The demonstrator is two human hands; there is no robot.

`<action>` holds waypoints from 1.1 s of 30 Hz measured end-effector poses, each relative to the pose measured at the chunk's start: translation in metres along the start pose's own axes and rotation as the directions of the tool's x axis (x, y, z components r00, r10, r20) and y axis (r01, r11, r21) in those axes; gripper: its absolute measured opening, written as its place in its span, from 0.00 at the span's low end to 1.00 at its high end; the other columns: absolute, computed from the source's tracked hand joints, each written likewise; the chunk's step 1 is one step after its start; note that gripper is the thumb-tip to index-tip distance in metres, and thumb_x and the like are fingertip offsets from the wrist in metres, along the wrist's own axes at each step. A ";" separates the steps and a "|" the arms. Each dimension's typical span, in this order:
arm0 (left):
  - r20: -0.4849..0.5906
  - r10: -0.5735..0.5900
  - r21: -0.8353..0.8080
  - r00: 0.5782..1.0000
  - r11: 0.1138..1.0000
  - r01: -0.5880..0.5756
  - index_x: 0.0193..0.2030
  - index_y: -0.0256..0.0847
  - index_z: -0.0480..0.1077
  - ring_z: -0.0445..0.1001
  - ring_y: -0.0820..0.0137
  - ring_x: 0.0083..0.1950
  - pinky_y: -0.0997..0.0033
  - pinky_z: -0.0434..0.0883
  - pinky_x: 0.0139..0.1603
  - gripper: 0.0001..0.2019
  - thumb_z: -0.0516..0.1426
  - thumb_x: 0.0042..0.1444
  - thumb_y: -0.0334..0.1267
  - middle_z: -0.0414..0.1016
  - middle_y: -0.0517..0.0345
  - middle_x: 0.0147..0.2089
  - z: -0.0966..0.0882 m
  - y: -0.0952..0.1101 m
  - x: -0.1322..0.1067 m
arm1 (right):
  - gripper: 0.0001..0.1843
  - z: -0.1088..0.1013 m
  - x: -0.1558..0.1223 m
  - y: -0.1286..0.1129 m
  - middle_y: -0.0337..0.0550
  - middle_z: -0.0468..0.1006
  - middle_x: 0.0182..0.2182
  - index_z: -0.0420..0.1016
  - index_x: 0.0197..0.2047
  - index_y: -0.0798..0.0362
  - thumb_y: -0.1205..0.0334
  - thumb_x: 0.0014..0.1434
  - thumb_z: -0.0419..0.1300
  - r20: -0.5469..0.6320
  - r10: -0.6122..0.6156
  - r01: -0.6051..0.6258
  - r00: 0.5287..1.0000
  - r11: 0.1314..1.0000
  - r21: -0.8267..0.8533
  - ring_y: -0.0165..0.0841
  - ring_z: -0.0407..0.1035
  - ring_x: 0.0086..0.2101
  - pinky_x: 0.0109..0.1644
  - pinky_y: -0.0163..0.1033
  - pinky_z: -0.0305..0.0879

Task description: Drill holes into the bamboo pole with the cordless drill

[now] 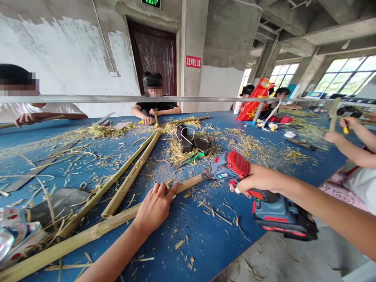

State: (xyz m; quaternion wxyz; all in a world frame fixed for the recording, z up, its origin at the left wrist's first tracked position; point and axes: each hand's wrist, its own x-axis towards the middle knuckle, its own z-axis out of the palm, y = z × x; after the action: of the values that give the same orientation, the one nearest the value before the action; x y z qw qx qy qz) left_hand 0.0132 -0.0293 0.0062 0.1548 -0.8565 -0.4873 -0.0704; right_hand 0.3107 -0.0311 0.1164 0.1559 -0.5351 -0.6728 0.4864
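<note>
My right hand [255,179] is closed around the grip of a red and grey cordless drill [235,168], whose nose meets the end of a long bamboo pole [88,235] lying on the blue table [211,239]. My left hand [155,205] presses down on that pole, fingers wrapped over it a short way from the drill. The pole runs from the drill down to the lower left corner.
Two more bamboo poles [132,168] lie diagonally across the table amid shavings. Green-handled pliers [189,159] and black items [188,143] sit mid-table. Other people work at the far side, at the left and at the right edge [352,152]. A red bag [255,102] stands at the back.
</note>
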 end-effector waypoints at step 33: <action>0.021 0.080 -0.166 0.997 0.983 -0.075 0.58 0.42 0.59 0.63 0.66 0.41 0.66 0.66 0.41 0.20 0.42 0.60 0.36 0.61 0.47 0.42 -0.006 -0.015 0.013 | 0.04 -0.031 0.054 -0.071 0.35 0.65 0.12 0.65 0.18 0.58 0.70 0.35 0.58 0.149 0.212 -0.137 0.966 0.905 -0.402 0.25 0.60 0.15 0.18 0.30 0.59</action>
State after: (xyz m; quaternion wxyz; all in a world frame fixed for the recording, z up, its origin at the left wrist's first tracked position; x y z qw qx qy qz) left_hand 0.0069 -0.0131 0.0181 0.0793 -0.8856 -0.4481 -0.0927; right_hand 0.2730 0.0345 0.1725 -0.0623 -0.5648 -0.7168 0.4042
